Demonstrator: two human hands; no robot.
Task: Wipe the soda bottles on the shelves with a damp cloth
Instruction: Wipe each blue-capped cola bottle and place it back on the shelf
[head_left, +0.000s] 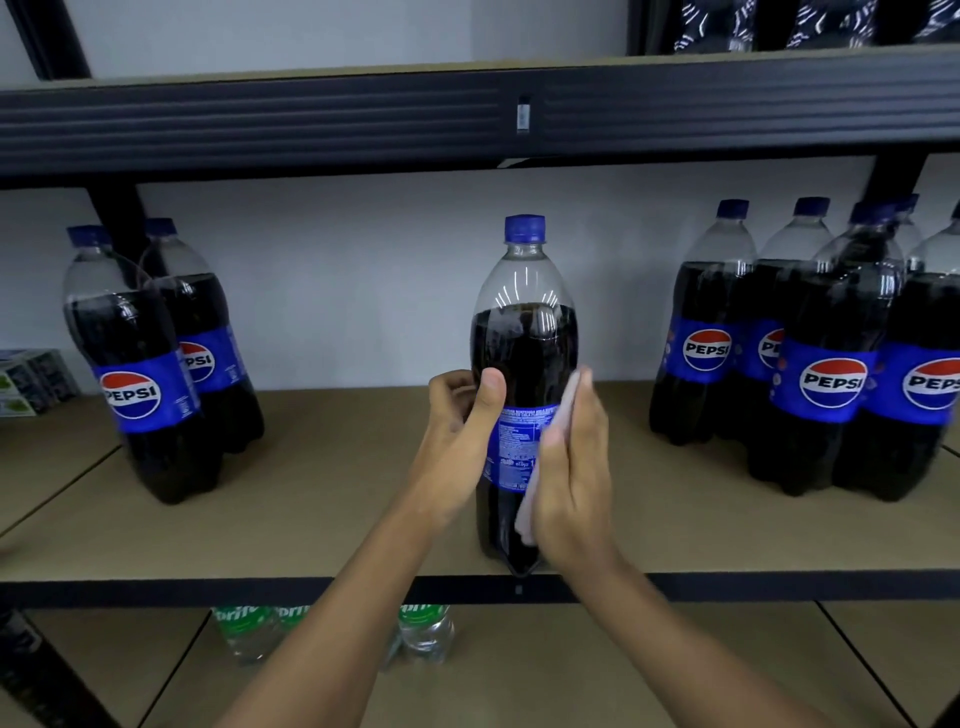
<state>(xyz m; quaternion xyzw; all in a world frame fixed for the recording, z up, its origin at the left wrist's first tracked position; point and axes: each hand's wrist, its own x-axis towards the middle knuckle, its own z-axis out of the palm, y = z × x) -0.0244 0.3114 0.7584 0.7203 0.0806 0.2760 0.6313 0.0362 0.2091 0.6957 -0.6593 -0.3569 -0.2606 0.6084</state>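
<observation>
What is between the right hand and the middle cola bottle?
A pale cloth: the right hand presses it flat against the side of the middle bottle, while the left hand grips the other side. The head view shows it.

The scene is lit evenly and brightly; white glare streaks are seen on the shoulder of the centre bottle (524, 291). Soft shadows are cast on the shelf board (322, 493). The rails (311, 124) are bowed toward the edges (wide-angle distortion), and the right hand (571, 467) is slightly blurred.

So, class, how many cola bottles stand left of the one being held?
2: a front bottle and a rear bottle just right of it. Others may hide behind.
</observation>
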